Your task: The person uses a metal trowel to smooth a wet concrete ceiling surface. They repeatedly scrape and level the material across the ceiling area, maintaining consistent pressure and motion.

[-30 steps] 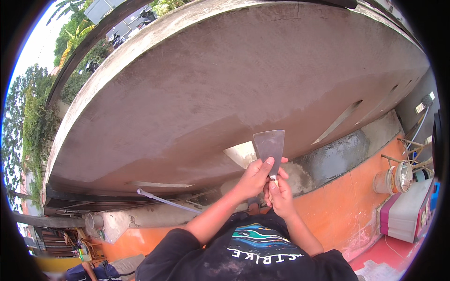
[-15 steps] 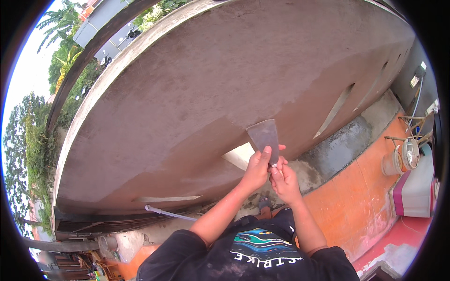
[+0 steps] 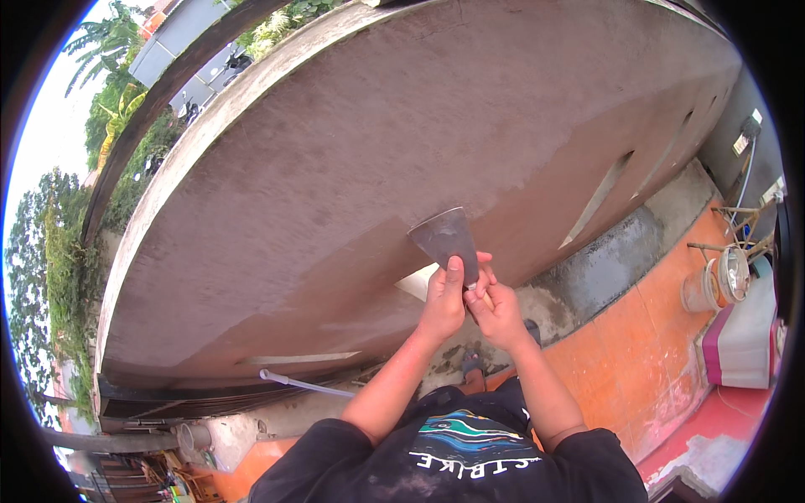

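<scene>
In front of a grey-brown plastered wall (image 3: 377,134) I hold a putty knife (image 3: 443,234) with a wide dark metal blade, its broad edge pointing up and away from me. My left hand (image 3: 443,302) is closed on the lower blade, thumb pressed on its near face. Round the short handle, my right hand (image 3: 496,314) is closed, and most of that handle is hidden by the fingers. The broad edge overlaps the wall; whether it touches I cannot tell. Behind my left hand shows a pale slot (image 3: 417,283) through the wall.
Darker, damp-looking patches run along the wall's lower part, which has more narrow slots (image 3: 597,201). A pale pole (image 3: 306,384) leans at lower left. To the right are an orange tiled floor (image 3: 604,360), buckets (image 3: 734,275) and a grey-white box-like object (image 3: 746,344). My feet stand below my hands.
Both hands have shifted left and slightly up with the putty knife, and its blade leans further left. The grip looks the same. More of my right foot shows beside my right forearm.
</scene>
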`<action>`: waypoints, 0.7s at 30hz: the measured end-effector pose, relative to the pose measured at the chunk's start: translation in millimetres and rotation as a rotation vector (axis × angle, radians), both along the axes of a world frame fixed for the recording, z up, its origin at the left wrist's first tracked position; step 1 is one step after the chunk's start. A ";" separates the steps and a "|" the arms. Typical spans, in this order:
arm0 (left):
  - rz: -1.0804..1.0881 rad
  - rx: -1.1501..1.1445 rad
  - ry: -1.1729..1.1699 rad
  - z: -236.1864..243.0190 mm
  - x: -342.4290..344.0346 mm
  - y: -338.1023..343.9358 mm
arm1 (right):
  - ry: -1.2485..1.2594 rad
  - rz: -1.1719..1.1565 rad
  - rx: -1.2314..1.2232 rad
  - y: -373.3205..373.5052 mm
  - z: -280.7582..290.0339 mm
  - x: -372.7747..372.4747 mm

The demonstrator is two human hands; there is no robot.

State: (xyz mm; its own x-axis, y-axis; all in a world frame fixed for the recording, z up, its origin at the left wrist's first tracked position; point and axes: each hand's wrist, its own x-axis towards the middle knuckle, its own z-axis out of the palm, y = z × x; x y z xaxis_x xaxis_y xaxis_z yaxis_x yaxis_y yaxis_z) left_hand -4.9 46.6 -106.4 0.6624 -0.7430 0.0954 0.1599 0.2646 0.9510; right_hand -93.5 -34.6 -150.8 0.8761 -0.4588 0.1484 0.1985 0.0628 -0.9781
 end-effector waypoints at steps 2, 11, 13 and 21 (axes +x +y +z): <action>-0.084 0.075 0.032 -0.7 -2.5 -0.2 | 0.137 0.019 0.109 3.5 -2.9 -3.2; -0.042 -0.055 -0.005 -1.1 3.7 -3.4 | 0.071 0.036 -0.011 -4.6 -1.4 -5.2; -0.117 0.039 0.052 0.5 -0.6 -6.9 | 0.149 0.018 0.141 -1.9 3.2 -8.3; -0.100 -0.034 -0.043 4.9 10.1 4.7 | 0.050 0.010 0.029 7.3 3.4 -1.2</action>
State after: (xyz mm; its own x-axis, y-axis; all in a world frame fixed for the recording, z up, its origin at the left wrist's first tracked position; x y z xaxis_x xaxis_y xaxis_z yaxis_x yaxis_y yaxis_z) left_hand 5.2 51.2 -101.5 0.5795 -0.8014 0.1482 0.1466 0.2814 0.9483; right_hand -94.8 -27.2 -147.4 0.8867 -0.4532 0.0915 0.1489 0.0927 -0.9845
